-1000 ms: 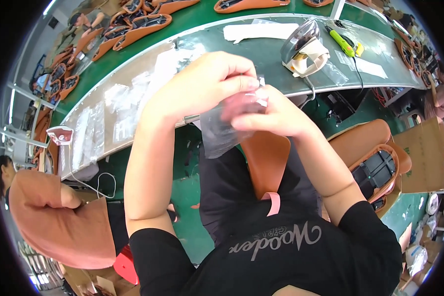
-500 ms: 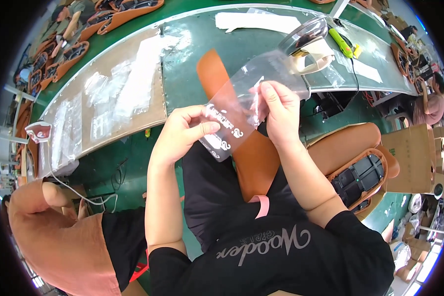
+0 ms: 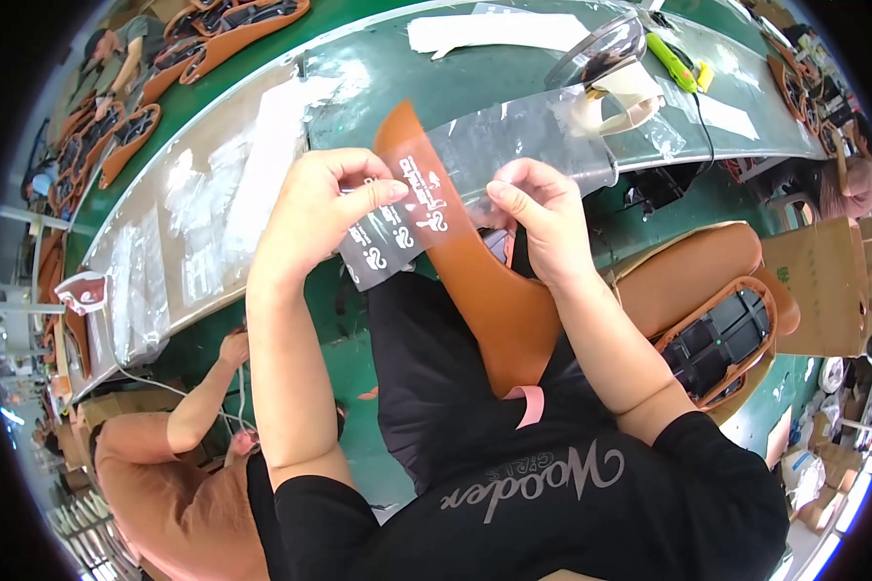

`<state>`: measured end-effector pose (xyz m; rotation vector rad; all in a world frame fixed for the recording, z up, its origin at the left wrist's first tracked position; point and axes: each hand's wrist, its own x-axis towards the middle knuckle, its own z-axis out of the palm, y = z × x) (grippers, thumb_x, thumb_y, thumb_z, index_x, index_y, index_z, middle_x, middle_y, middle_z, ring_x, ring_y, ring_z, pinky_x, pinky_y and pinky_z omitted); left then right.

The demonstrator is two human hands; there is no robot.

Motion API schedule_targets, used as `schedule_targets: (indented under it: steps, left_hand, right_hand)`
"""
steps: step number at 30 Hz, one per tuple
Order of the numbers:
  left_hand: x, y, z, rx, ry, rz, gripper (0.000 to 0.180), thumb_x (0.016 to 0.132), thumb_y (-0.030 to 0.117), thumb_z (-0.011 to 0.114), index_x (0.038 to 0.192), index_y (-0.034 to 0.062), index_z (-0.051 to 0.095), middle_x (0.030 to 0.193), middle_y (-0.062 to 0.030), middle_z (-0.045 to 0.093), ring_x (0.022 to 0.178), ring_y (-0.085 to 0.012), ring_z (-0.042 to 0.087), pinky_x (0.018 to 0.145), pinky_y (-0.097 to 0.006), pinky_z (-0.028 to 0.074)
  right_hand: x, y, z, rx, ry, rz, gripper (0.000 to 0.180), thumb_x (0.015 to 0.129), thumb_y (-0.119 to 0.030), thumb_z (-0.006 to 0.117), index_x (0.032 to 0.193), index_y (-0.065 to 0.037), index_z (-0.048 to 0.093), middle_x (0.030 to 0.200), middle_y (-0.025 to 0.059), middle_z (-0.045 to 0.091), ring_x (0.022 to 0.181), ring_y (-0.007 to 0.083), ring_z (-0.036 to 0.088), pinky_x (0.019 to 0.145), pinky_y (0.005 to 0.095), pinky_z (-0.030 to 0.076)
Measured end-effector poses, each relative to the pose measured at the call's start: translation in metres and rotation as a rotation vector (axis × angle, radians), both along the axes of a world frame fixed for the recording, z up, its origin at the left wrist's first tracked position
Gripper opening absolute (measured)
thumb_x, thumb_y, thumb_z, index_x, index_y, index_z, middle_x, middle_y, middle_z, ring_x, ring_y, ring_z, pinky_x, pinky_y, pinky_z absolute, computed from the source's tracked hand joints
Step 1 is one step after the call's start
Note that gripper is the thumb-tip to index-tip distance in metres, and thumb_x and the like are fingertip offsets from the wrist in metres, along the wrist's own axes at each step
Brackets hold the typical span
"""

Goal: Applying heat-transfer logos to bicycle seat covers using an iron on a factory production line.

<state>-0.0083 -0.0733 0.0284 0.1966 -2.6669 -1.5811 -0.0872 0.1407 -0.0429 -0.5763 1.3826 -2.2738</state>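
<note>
A clear plastic film (image 3: 504,136) with white print stretches across in front of me, its free end lifted and curling. My left hand (image 3: 334,203) is closed on the printed end between thumb and fingers. Along the film's near edge my right hand (image 3: 543,218) is closed in a pinch. What exactly lies between its fingertips is partly hidden. Under the film, a long brown curved padded piece (image 3: 475,290) slants from my lap up to the table edge. The film covers part of its upper end. A pink tab (image 3: 529,405) shows at its lower end.
The grey-green table (image 3: 358,107) carries a tape roll (image 3: 635,102), a green corded tool (image 3: 670,63) and white sheets (image 3: 499,32). Brown padded parts (image 3: 688,276) stand in a carton at my right. A co-worker (image 3: 179,479) bends close at my left.
My left hand has moved left and up with the film's printed end, drawing it away from my right hand. The co-worker at left has reached an arm forward.
</note>
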Motion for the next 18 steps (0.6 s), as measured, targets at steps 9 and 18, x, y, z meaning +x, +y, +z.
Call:
schedule_targets:
  steps: [9, 18]
  left_hand:
    - [-0.007, 0.004, -0.005, 0.073, 0.143, 0.039, 0.015, 0.076, 0.012, 0.071, 0.074, 0.0002, 0.064, 0.059, 0.0031, 0.054, 0.055, -0.0030, 0.043, 0.049, -0.022, 0.033]
    - [-0.006, 0.002, -0.011, 0.068, 0.133, 0.120, 0.018, 0.074, 0.015, 0.074, 0.069, 0.0030, 0.061, 0.055, 0.0067, 0.046, 0.051, -0.0011, 0.035, 0.046, -0.021, 0.027]
  right_hand:
    - [-0.006, -0.001, -0.001, 0.012, -0.054, -0.004, 0.009, 0.084, -0.009, 0.065, 0.079, -0.007, 0.057, 0.068, -0.0008, 0.056, 0.061, 0.0065, 0.051, 0.056, 0.0197, 0.039]
    - [-0.005, -0.004, -0.004, 0.045, -0.083, 0.005, 0.008, 0.084, -0.010, 0.065, 0.082, -0.006, 0.057, 0.071, -0.0006, 0.057, 0.060, 0.0066, 0.051, 0.056, 0.0186, 0.040]
